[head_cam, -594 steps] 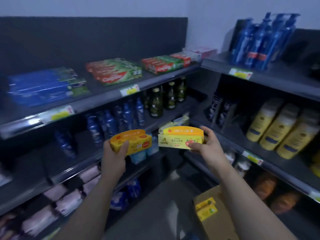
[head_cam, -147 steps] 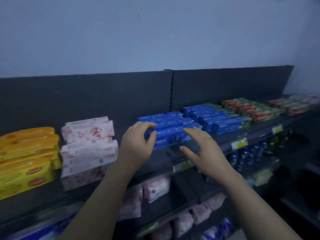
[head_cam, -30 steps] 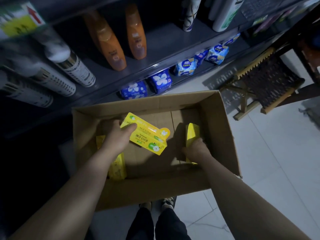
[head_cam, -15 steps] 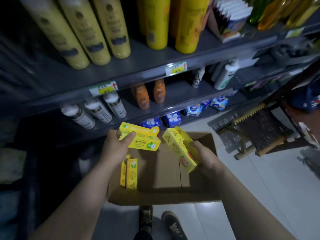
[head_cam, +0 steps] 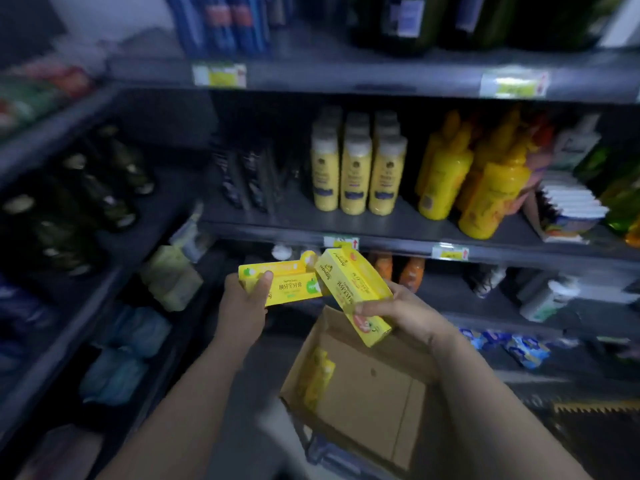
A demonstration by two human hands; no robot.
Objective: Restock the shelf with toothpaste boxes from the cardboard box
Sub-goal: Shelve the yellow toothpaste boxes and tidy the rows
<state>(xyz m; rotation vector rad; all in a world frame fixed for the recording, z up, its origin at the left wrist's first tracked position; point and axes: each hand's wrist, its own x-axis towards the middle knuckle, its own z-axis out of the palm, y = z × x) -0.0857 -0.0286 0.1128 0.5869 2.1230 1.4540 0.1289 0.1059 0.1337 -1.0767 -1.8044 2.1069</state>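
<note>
My left hand [head_cam: 244,308] grips a yellow toothpaste box [head_cam: 289,285] held level in front of the shelves. My right hand [head_cam: 398,311] grips a second yellow toothpaste box [head_cam: 353,289], tilted down to the right, its upper end touching the first box. Both boxes are raised above the open cardboard box [head_cam: 370,393] on the floor. Two more yellow toothpaste boxes [head_cam: 318,375] stand against that carton's left wall.
Dark shelving wraps around the corner. Yellow bottles [head_cam: 356,174] and orange-yellow bottles [head_cam: 485,188] stand on the middle shelf ahead, dark glass bottles [head_cam: 86,202] on the left shelf, blue packs [head_cam: 117,358] lower left. A shelf edge with price tags [head_cam: 341,242] runs just behind the held boxes.
Both hands have lifted their yellow boxes higher, away from the carton. My view has swung up and left, from the lower shelves toward the corner of the shelving.
</note>
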